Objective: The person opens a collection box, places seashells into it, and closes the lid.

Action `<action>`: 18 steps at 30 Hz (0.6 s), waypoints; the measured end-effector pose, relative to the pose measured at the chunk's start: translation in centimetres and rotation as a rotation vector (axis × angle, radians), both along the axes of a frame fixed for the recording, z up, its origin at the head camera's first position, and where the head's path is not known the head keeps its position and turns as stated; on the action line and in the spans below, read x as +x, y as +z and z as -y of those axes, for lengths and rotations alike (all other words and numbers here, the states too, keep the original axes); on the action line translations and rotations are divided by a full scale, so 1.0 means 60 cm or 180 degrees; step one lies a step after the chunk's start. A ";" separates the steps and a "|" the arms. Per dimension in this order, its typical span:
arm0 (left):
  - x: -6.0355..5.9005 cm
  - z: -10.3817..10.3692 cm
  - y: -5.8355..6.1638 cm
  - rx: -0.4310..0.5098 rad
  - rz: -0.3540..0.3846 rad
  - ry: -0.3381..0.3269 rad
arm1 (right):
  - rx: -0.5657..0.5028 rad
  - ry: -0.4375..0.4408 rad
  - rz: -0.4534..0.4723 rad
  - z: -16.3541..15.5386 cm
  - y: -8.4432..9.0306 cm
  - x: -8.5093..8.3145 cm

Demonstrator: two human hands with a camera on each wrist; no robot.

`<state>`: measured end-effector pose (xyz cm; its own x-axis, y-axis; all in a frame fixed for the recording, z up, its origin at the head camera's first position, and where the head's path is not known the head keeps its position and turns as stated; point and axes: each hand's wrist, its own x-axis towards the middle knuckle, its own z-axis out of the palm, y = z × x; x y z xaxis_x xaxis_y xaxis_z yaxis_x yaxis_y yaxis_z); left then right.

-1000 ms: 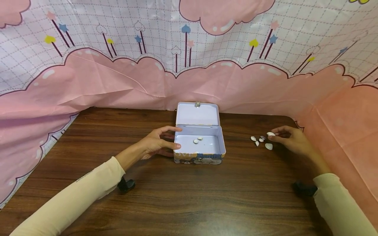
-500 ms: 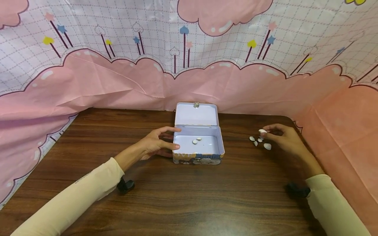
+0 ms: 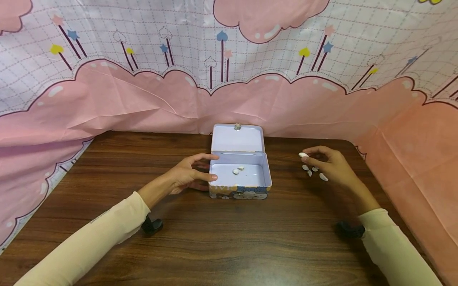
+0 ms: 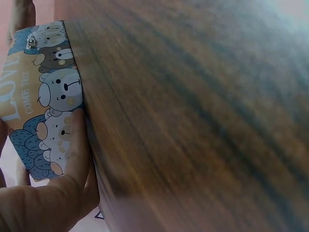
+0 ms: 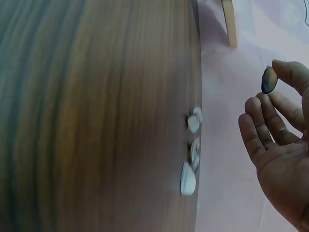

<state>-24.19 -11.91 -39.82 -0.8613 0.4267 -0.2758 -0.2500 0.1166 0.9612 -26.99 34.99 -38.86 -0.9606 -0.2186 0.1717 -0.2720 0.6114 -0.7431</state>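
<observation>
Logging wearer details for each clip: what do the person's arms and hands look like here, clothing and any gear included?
Both arms wear long, close-fitting cream sleeves, the left sleeve and the right sleeve, ending at the wrists. The left hand and right hand are bare, with no gloves, and no rings or watch that I can make out. A small black device sits under each wrist, left and right.

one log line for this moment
left hand: grips tin | right hand: pinches shell, lifted | tin: open, two shells inside | table: loose shells
</observation>
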 end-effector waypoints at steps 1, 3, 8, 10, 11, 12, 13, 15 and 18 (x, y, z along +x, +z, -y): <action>0.000 0.000 0.000 0.0006 0.0005 0.0002 | -0.0002 0.0021 0.0007 0.005 0.001 0.000; 0.000 0.000 0.000 0.0010 0.0006 0.0007 | -0.0001 0.0053 0.0020 0.015 0.002 0.000; -0.001 0.000 0.002 0.0032 0.0009 0.0021 | 0.0071 0.0074 0.0006 0.041 0.006 0.000; 0.000 -0.001 0.002 0.0035 0.0008 0.0016 | 0.0085 0.0095 -0.0030 0.050 0.009 0.000; 0.000 -0.001 0.002 0.0035 0.0006 0.0011 | 0.0089 0.0109 -0.0050 0.055 0.010 0.000; 0.000 0.000 0.002 0.0034 0.0003 0.0005 | 0.0081 0.0116 -0.0070 0.060 0.011 -0.001; 0.000 0.000 0.002 0.0036 0.0002 0.0000 | 0.0082 0.0139 -0.0101 0.064 0.012 -0.001; 0.001 0.000 0.002 0.0041 0.0000 -0.0008 | 0.0048 0.0187 -0.0118 0.073 0.015 0.000; 0.002 0.001 0.001 0.0045 0.0008 0.0000 | -0.0007 0.0254 -0.0114 0.086 0.017 0.000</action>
